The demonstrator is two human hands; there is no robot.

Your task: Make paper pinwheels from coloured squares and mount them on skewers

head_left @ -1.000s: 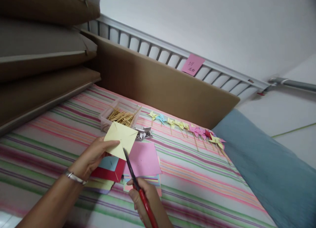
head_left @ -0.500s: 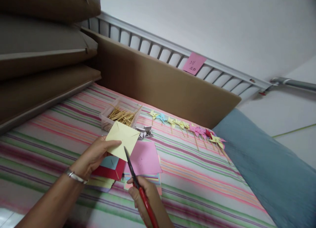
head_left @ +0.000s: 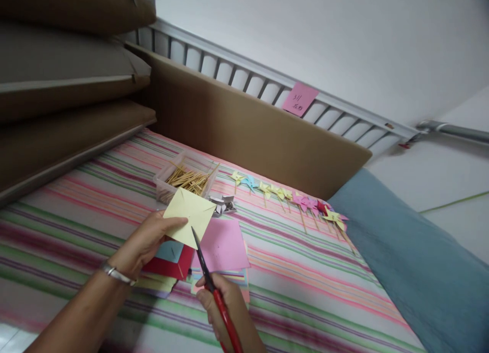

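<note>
Between thumb and fingers, my left hand [head_left: 151, 236] pinches a square of pale yellow paper [head_left: 189, 208] by its left side. Slits run in from its corners, and a small dot marks its middle. My right hand [head_left: 225, 297] grips red-handled scissors [head_left: 219, 297]. Their dark blades lie along the paper's lower right corner, with the tip near the centre dot. Beneath are a pink paper sheet [head_left: 225, 246], a red sheet [head_left: 162, 266] and a blue piece [head_left: 168, 253], partly hidden by my hands.
A clear plastic box [head_left: 162, 185] of wooden sticks stands beyond the paper, beside a small open box [head_left: 225, 205] of dark bits. Finished paper pinwheels [head_left: 280, 192] on sticks lie in a row along a brown board [head_left: 248, 134]. Brown stacked cushions [head_left: 76, 93] rise at the left.
Almost nothing differs. The scissors and my right hand have shifted very slightly left, while the yellow paper stays in my left hand.
</note>
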